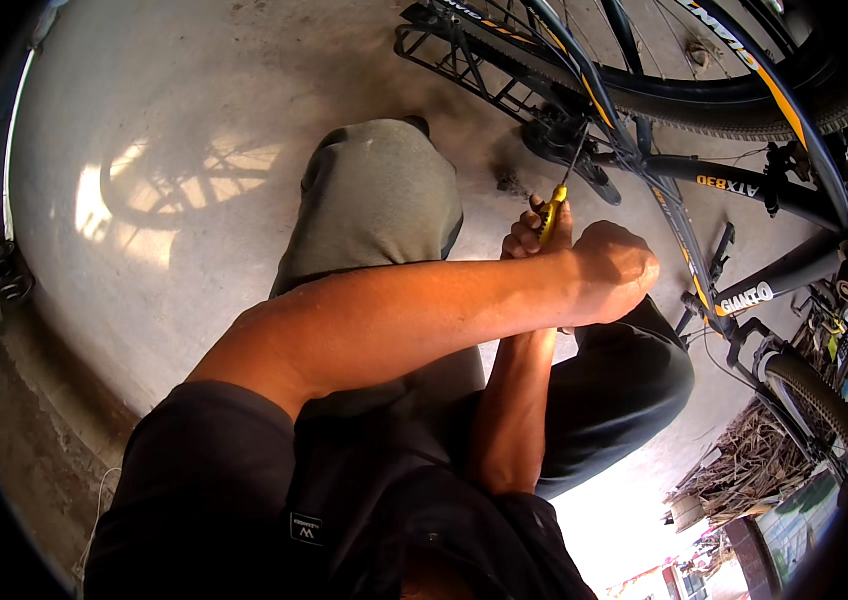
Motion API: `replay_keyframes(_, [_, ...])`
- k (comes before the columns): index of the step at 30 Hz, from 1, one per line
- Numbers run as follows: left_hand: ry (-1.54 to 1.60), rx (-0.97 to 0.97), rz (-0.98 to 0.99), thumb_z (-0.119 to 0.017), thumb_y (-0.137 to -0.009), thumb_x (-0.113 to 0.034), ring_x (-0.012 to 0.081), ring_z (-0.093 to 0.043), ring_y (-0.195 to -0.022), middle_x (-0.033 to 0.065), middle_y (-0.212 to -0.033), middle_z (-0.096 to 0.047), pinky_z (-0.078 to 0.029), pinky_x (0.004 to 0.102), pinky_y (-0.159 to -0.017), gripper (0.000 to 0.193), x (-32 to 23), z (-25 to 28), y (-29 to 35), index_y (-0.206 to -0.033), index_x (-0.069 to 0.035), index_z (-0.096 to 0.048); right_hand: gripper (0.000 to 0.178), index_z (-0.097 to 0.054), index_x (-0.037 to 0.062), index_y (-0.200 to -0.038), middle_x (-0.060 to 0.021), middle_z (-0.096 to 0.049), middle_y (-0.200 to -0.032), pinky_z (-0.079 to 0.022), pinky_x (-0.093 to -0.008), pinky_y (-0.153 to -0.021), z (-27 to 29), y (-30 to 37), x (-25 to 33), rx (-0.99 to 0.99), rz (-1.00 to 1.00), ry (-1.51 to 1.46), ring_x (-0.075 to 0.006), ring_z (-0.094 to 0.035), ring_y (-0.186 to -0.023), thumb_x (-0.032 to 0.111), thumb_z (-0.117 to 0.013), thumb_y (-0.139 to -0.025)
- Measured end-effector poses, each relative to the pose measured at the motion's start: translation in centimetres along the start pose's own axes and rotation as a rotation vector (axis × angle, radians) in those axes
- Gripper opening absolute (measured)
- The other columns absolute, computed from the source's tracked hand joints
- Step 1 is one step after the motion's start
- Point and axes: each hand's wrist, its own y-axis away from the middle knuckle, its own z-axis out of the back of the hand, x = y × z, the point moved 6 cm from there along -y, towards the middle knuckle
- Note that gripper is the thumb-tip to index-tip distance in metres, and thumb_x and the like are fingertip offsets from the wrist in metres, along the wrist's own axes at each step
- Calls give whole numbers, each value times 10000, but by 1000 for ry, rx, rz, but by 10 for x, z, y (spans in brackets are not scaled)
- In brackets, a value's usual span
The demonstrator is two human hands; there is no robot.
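Observation:
A yellow-handled screwdriver [553, 213] is gripped in my right hand [524, 237], its thin shaft slanting up toward the bicycle's crank area. My right forearm passes beneath my left one. My left arm reaches across from the left, and my left hand [614, 272] is closed just right of the screwdriver handle; whatever its fingers hold is hidden. The black bicycle frame [682, 235] with orange and white markings stands close beyond both hands. A black crank arm [599, 182] lies just past the screwdriver.
A large bicycle wheel [714, 125] spans the upper right, beside a black rack [464, 70]. Another wheel [824, 400] is at the right. Dry sticks [749, 455] lie in a pile at lower right. My bent knee [379, 190] is left of the hands, over the concrete floor [214, 80].

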Motion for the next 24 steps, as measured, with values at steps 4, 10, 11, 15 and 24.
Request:
replay_keyframes(4, [234, 398, 215, -380, -918, -379, 219, -491, -591, 64, -729, -469, -413, 332, -562, 399, 17, -39, -5, -934, 0, -502, 437, -521, 97, -999, -17, -543, -672, -367, -277, -405, 4, -1, -2, -14, 47, 100, -127, -423, -421, 518, -422, -937])
replay_keyframes(10, [194, 610, -532, -397, -893, -293, 228, -460, -595, 76, -708, -453, -395, 322, -582, 295, -32, 54, -26, -872, -16, -497, 431, -522, 102, -1022, -24, -555, -707, -373, -280, -409, 20, -10, -2, -11, 74, 170, -126, -438, -445, 514, -430, -935])
replay_keyframes(11, [205, 668, -584, -399, -889, -279, 230, -456, -599, 80, -702, -449, -391, 320, -584, 281, -39, 63, -28, -858, -18, -496, 429, -522, 102, -1023, -24, -555, -708, -373, -279, -409, 18, -7, 1, -23, 88, 167, -126, -438, -445, 512, -431, -935])
replay_keyframes(15, [157, 833, -681, -406, -874, -225, 236, -439, -613, 96, -678, -431, -376, 315, -590, 231, -52, 94, -32, -801, -25, -493, 423, -522, 104, -1027, -23, -556, -712, -373, -277, -411, 14, -3, 5, -33, 114, 165, -124, -438, -448, 507, -435, -935])
replay_keyframes(24, [457, 497, -814, -486, -854, -166, 349, -580, -658, 158, -761, -613, -458, 439, -643, 181, -61, 66, -24, -730, -46, -543, 409, -523, 106, -1037, -22, -556, -720, -374, -272, -414, 20, -21, 14, -55, 198, 118, -121, -439, -454, 495, -442, -936])
